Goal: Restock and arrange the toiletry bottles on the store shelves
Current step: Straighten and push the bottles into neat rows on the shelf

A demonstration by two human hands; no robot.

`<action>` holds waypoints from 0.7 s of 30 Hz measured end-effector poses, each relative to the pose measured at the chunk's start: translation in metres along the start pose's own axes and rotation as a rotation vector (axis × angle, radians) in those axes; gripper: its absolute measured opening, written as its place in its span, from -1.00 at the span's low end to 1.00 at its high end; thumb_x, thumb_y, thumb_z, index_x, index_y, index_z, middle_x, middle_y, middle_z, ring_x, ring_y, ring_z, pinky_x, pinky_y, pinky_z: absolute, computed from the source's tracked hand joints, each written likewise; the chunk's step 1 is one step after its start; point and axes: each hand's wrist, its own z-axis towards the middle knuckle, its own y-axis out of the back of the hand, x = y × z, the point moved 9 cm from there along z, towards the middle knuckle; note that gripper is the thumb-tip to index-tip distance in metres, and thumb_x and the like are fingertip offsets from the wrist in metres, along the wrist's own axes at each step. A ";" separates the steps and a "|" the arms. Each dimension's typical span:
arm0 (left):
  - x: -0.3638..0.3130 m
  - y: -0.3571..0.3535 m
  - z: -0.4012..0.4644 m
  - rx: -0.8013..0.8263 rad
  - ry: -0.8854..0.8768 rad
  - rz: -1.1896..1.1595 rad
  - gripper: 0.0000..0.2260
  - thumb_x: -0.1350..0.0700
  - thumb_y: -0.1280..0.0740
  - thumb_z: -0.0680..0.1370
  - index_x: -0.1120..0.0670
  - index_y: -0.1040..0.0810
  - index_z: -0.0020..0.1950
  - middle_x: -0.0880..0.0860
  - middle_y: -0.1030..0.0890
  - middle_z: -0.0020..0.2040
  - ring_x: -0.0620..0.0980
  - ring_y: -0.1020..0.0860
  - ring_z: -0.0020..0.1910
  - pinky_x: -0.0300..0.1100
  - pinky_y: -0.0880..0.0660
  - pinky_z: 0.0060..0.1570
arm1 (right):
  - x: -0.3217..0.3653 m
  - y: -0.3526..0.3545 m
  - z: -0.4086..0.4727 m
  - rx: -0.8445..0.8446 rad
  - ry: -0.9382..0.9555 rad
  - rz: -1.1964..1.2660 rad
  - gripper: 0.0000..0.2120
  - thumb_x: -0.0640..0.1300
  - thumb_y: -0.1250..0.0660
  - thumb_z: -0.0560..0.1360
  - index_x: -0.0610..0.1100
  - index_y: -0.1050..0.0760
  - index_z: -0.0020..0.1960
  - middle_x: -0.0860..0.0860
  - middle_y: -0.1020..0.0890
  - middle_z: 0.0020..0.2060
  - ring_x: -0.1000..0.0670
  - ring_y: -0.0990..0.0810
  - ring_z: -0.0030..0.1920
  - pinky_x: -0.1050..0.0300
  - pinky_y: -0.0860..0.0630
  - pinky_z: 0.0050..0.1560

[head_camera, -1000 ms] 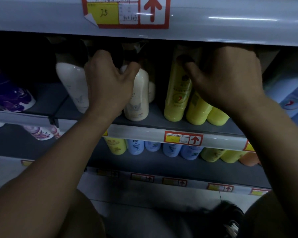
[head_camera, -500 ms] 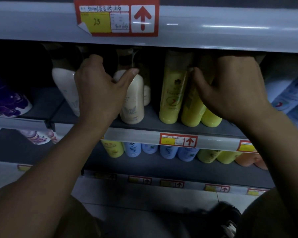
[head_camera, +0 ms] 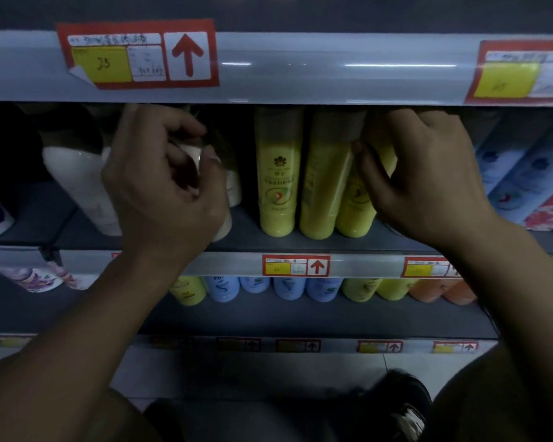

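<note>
a: what's changed?
b: left hand (head_camera: 163,183) has curled round the white bottle (head_camera: 219,199); right hand (head_camera: 425,177) now grips the rightmost yellow bottle (head_camera: 355,212).
a: meaning?
b: row likely being straightened, middle shelf (head_camera: 246,234).

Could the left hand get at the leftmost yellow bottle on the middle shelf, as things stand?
Probably yes. The left hand grips a white bottle right beside the leftmost yellow bottle, whose front stands bare; it would have to let go first.

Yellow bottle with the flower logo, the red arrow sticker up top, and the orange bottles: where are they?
yellow bottle with the flower logo (head_camera: 278,186): head view, label front.
red arrow sticker (head_camera: 187,55): head view, arrow shaft.
orange bottles (head_camera: 428,290): head view, bottom of left one.
</note>
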 end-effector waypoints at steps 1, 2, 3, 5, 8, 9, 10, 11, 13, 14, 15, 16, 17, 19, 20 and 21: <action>-0.010 -0.005 0.000 0.020 -0.026 -0.009 -0.92 0.29 -0.40 0.54 0.30 -0.55 -0.03 0.23 -0.59 -0.13 0.07 -0.51 -0.32 -0.12 -0.44 -0.26 | -0.003 0.002 -0.003 -0.008 -0.009 0.008 -0.80 -0.14 -0.32 0.60 -0.30 -0.47 0.00 -0.25 -0.52 -0.20 -0.28 -0.45 -0.19 0.03 -0.21 -0.16; -0.021 -0.010 0.000 0.039 -0.050 -0.018 -0.93 0.30 -0.40 0.54 0.31 -0.56 -0.06 0.22 -0.59 -0.14 0.04 -0.50 -0.31 -0.21 -0.40 -0.26 | -0.007 0.003 -0.006 -0.017 -0.022 0.017 -0.81 -0.15 -0.32 0.59 -0.29 -0.46 -0.01 -0.25 -0.52 -0.20 -0.27 -0.44 -0.18 0.05 -0.17 -0.13; -0.030 -0.015 -0.001 0.062 -0.069 -0.025 -0.95 0.31 -0.40 0.53 0.30 -0.57 -0.09 0.20 -0.58 -0.16 0.02 -0.50 -0.31 -0.24 -0.38 -0.26 | -0.012 0.005 -0.010 -0.027 -0.042 0.028 -0.81 -0.14 -0.33 0.59 -0.29 -0.45 -0.02 -0.25 -0.51 -0.20 -0.27 -0.44 -0.17 0.08 -0.14 -0.11; -0.044 -0.027 -0.004 0.102 -0.081 -0.043 -0.97 0.30 -0.39 0.53 0.27 -0.59 -0.09 0.16 -0.58 -0.18 0.01 -0.50 -0.31 -0.22 -0.39 -0.26 | -0.024 0.009 -0.017 -0.047 -0.096 0.055 -0.80 -0.13 -0.33 0.59 -0.28 -0.44 -0.04 -0.25 -0.50 -0.21 -0.26 -0.44 -0.16 0.10 -0.13 -0.09; -0.056 -0.045 -0.005 0.160 -0.068 -0.078 -0.94 0.26 -0.39 0.54 0.24 -0.61 -0.01 0.09 -0.57 -0.11 0.00 -0.53 -0.25 -0.10 -0.47 -0.24 | -0.043 0.017 -0.026 -0.094 -0.186 0.097 -0.78 -0.12 -0.34 0.58 -0.29 -0.43 -0.04 -0.25 -0.51 -0.18 -0.19 -0.38 -0.11 0.13 -0.12 -0.08; -0.058 -0.052 -0.004 0.182 -0.060 -0.077 -0.90 0.25 -0.39 0.55 0.23 -0.61 0.03 0.07 -0.56 -0.07 -0.01 -0.53 -0.19 -0.11 -0.48 -0.18 | -0.048 0.019 -0.029 -0.109 -0.219 0.111 -0.77 -0.12 -0.34 0.58 -0.30 -0.43 -0.02 -0.25 -0.51 -0.17 -0.16 -0.36 -0.10 0.14 -0.12 -0.08; -0.060 -0.059 -0.004 0.203 -0.055 -0.063 -0.87 0.22 -0.39 0.55 0.23 -0.60 0.08 0.08 -0.54 -0.04 0.00 -0.53 -0.12 -0.14 -0.46 -0.11 | -0.052 0.022 -0.032 -0.121 -0.246 0.124 -0.76 -0.12 -0.35 0.58 -0.31 -0.43 -0.01 -0.24 -0.51 -0.15 -0.16 -0.36 -0.09 0.16 -0.11 -0.09; -0.062 -0.066 -0.004 0.219 -0.058 -0.029 -0.83 0.19 -0.39 0.56 0.23 -0.58 0.11 0.12 -0.54 -0.02 0.03 -0.50 -0.05 -0.14 -0.42 -0.05 | -0.054 0.023 -0.034 -0.129 -0.260 0.132 -0.76 -0.12 -0.36 0.58 -0.30 -0.43 0.00 -0.23 -0.50 -0.14 -0.16 -0.36 -0.08 0.16 -0.11 -0.10; -0.069 -0.080 -0.005 0.233 -0.090 0.073 -0.80 0.13 -0.38 0.59 0.23 -0.55 0.12 0.21 -0.51 -0.03 0.11 -0.41 0.00 -0.06 -0.34 -0.01 | -0.053 0.025 -0.037 -0.144 -0.268 0.139 -0.78 -0.13 -0.36 0.58 -0.29 -0.43 0.01 -0.21 -0.49 -0.13 -0.15 -0.36 -0.06 0.16 -0.12 -0.10; -0.074 -0.085 -0.006 0.229 -0.122 0.121 -0.80 0.11 -0.37 0.60 0.23 -0.54 0.11 0.23 -0.50 -0.05 0.13 -0.37 -0.01 -0.01 -0.32 -0.02 | -0.051 0.027 -0.038 -0.157 -0.265 0.145 -0.79 -0.14 -0.36 0.58 -0.29 -0.43 0.01 -0.19 -0.48 -0.14 -0.14 -0.36 -0.07 0.16 -0.12 -0.10; -0.079 -0.091 -0.007 0.221 -0.161 0.164 -0.81 0.10 -0.36 0.60 0.21 -0.54 0.10 0.23 -0.50 -0.08 0.15 -0.34 -0.03 0.04 -0.30 -0.03 | -0.049 0.028 -0.038 -0.169 -0.258 0.152 -0.80 -0.16 -0.36 0.57 -0.29 -0.43 0.00 -0.18 -0.48 -0.15 -0.13 -0.36 -0.08 0.15 -0.13 -0.11; -0.084 -0.095 -0.008 0.210 -0.199 0.202 -0.83 0.10 -0.36 0.60 0.20 -0.55 0.09 0.23 -0.49 -0.11 0.16 -0.32 -0.05 0.07 -0.28 -0.05 | -0.048 0.028 -0.037 -0.177 -0.254 0.156 -0.81 -0.18 -0.36 0.57 -0.30 -0.43 -0.01 -0.19 -0.49 -0.16 -0.13 -0.37 -0.09 0.14 -0.13 -0.12; -0.088 -0.099 -0.008 0.199 -0.227 0.230 -0.84 0.10 -0.35 0.61 0.18 -0.54 0.07 0.23 -0.48 -0.14 0.17 -0.30 -0.07 0.08 -0.25 -0.07 | -0.048 0.027 -0.037 -0.181 -0.255 0.159 -0.81 -0.18 -0.36 0.56 -0.31 -0.45 -0.01 -0.22 -0.52 -0.16 -0.16 -0.41 -0.09 0.11 -0.16 -0.13; -0.092 -0.106 -0.007 0.189 -0.255 0.275 -0.87 0.09 -0.34 0.62 0.14 -0.49 0.01 0.22 -0.46 -0.19 0.18 -0.29 -0.11 0.10 -0.22 -0.10 | -0.049 0.024 -0.036 -0.181 -0.273 0.174 -0.81 -0.17 -0.36 0.56 -0.32 -0.47 0.01 -0.25 -0.56 -0.13 -0.23 -0.49 -0.09 0.03 -0.25 -0.17; -0.092 -0.108 -0.007 0.190 -0.257 0.298 -0.86 0.08 -0.33 0.64 0.13 -0.46 -0.03 0.22 -0.46 -0.22 0.20 -0.31 -0.14 0.09 -0.21 -0.12 | -0.051 0.022 -0.037 -0.177 -0.295 0.185 -0.80 -0.15 -0.36 0.57 -0.30 -0.48 0.03 -0.25 -0.57 -0.11 -0.24 -0.51 -0.09 0.01 -0.29 -0.17; -0.091 -0.111 -0.006 0.198 -0.254 0.311 -0.83 0.08 -0.32 0.64 0.12 -0.43 -0.08 0.22 -0.45 -0.24 0.21 -0.35 -0.17 0.09 -0.20 -0.14 | -0.052 0.018 -0.038 -0.168 -0.325 0.190 -0.79 -0.12 -0.35 0.57 -0.27 -0.47 0.05 -0.24 -0.57 -0.10 -0.23 -0.52 -0.09 0.01 -0.31 -0.17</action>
